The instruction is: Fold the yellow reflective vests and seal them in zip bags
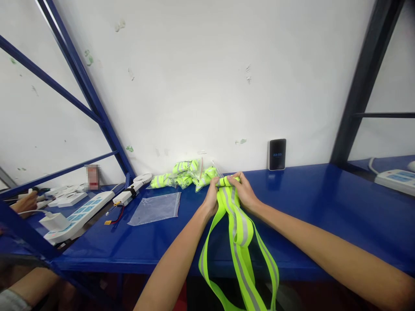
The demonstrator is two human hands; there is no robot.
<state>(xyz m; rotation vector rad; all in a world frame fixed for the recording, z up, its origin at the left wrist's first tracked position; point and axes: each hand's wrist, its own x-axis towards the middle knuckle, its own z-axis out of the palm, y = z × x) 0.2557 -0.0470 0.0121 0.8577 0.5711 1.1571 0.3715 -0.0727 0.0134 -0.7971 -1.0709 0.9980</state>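
Note:
A neon yellow-green reflective strap harness with grey stripes hangs in loops from my two hands, over the table's front edge. My left hand is closed around the left side of its gathered top. My right hand grips the same bunched part from the right, thumb and fingers pressed on the strap. Just behind my hands, several clear bags of similar folded neon straps lie against the wall. An unfilled clear zip bag lies flat to the left of my left hand.
The blue table meets a white wall. A black device with a clock display stands at the back right. On the left are a battery pack with wires, a power strip and a blue rack post. Another person's hand is at far left.

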